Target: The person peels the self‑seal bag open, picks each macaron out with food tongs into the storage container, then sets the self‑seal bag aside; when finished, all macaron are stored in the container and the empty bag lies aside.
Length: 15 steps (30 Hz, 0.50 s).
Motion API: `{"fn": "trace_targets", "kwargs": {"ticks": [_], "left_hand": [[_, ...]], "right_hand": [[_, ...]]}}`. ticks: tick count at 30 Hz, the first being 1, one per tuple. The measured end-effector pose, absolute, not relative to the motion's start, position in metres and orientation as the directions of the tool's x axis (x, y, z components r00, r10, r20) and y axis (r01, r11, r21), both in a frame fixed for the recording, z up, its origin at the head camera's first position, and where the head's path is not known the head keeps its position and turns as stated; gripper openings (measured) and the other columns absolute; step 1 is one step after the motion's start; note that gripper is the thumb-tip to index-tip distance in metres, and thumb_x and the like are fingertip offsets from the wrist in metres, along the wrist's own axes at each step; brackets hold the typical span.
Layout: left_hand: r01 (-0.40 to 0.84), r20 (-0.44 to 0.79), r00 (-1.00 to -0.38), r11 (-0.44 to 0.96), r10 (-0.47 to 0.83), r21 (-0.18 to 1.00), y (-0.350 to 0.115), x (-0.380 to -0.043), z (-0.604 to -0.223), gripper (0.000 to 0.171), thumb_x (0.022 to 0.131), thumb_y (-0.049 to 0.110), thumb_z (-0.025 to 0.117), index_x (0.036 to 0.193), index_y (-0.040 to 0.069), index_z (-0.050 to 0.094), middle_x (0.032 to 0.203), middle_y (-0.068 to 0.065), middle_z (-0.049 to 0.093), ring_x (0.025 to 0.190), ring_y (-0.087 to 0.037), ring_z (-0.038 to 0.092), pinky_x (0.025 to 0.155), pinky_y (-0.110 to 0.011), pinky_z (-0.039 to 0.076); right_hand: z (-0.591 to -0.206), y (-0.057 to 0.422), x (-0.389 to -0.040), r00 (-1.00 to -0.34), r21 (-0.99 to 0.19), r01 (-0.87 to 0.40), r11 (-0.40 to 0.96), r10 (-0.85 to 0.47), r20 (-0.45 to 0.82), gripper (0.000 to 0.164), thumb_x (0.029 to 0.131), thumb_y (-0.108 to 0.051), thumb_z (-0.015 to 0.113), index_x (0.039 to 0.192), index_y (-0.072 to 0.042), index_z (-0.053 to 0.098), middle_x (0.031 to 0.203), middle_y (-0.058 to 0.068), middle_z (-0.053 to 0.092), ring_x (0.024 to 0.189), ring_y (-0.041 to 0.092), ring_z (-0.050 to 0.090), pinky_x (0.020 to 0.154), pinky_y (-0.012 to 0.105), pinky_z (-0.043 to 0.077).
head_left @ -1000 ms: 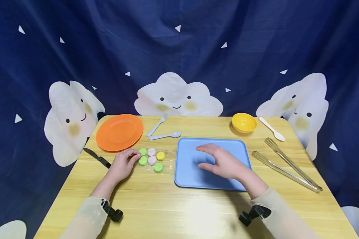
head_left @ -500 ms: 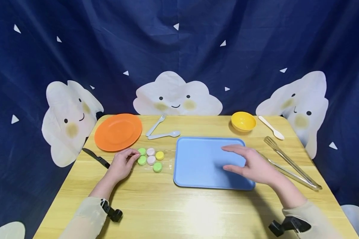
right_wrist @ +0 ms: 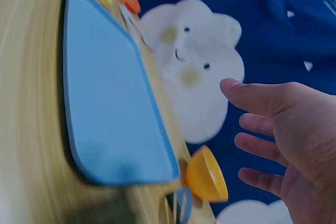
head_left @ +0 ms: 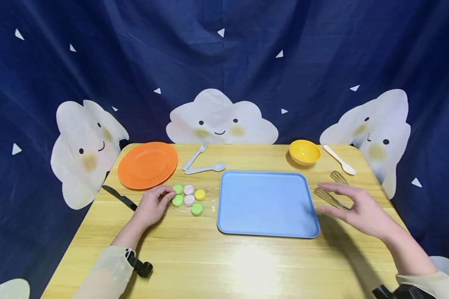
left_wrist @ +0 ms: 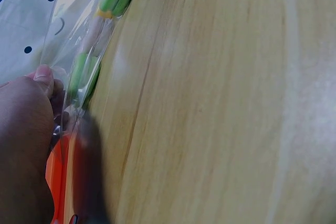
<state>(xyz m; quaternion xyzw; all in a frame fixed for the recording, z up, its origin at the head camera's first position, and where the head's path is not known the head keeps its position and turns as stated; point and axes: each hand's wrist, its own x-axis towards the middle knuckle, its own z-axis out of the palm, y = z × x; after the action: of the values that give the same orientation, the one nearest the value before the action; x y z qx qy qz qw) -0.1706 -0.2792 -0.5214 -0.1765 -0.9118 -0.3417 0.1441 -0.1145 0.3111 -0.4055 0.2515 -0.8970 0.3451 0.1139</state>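
Observation:
In the head view my left hand (head_left: 152,206) pinches the left end of a clear plastic bag (head_left: 211,204) lying on the table. Inside it are several macarons: green (head_left: 177,201), pale pink (head_left: 189,200) and yellow (head_left: 200,194). The left wrist view has the thumb on the clear film (left_wrist: 62,40), beside a green macaron (left_wrist: 79,77). My right hand (head_left: 363,209) hovers over the metal tongs (head_left: 326,196), thumb and fingers spread, holding nothing; it hides much of their length. The right wrist view shows those spread fingers (right_wrist: 261,148).
A blue tray (head_left: 267,203) lies between the hands. Behind the bag are an orange plate (head_left: 147,165), a pale fork (head_left: 195,156) and a pale spoon (head_left: 205,169). A black knife (head_left: 119,197) lies at left. Back right hold a yellow bowl (head_left: 304,152) and white spoon (head_left: 338,160).
My right hand has moved right, from above the blue tray to above the tongs, its fingers staying spread. The left hand and the bag have stayed in place.

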Motion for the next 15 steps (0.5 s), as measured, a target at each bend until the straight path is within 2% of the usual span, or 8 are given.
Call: {"fn": "trace_targets", "kwargs": {"ticks": [3,6,10,15], "left_hand": [[0.413,0.379,-0.899,0.711,0.219,0.570,-0.279,-0.171,-0.522,0.005,0.102,0.011,0.074,0.105,0.013,0.076,0.098,0.004,0.073,0.091,-0.015,0.069,0.079,-0.040,0.058],[0.409,0.376,-0.901,0.714,0.217,0.569,-0.279,-0.171,-0.522,0.005,0.102,0.012,0.073,0.106,0.013,0.076,0.099,0.004,0.073,0.092,-0.014,0.069,0.080,-0.041,0.058],[0.406,0.366,-0.904,0.712,0.221,0.573,-0.279,-0.171,-0.522,0.005,0.102,0.012,0.073,0.106,0.013,0.075,0.099,0.004,0.073,0.092,-0.013,0.069,0.079,-0.041,0.058],[0.398,0.358,-0.908,0.717,0.218,0.572,-0.278,-0.171,-0.522,0.005,0.102,0.013,0.073,0.107,0.014,0.075,0.099,0.004,0.073,0.091,-0.013,0.068,0.079,-0.041,0.058]], "right_hand": [[-0.409,0.329,-0.111,-0.852,-0.549,-0.518,0.656,-0.340,0.397,0.059,0.073,0.000,0.096,0.126,-0.015,0.077,0.127,0.008,0.073,0.116,-0.004,0.061,0.098,0.007,0.040],[-0.413,0.348,-0.108,-0.864,-0.541,-0.490,0.684,-0.299,0.405,0.058,0.072,0.000,0.096,0.125,-0.014,0.078,0.125,0.003,0.073,0.105,-0.003,0.065,0.092,0.006,0.042],[-0.421,0.372,-0.103,-0.895,-0.561,-0.422,0.712,-0.227,0.385,0.051,0.075,-0.001,0.095,0.122,-0.013,0.078,0.120,-0.007,0.073,0.097,-0.005,0.064,0.085,0.007,0.044],[-0.430,0.398,-0.101,-0.938,-0.591,-0.311,0.744,-0.140,0.317,0.043,0.080,-0.008,0.094,0.120,-0.010,0.077,0.118,-0.016,0.070,0.096,-0.005,0.063,0.081,0.009,0.045]]}}
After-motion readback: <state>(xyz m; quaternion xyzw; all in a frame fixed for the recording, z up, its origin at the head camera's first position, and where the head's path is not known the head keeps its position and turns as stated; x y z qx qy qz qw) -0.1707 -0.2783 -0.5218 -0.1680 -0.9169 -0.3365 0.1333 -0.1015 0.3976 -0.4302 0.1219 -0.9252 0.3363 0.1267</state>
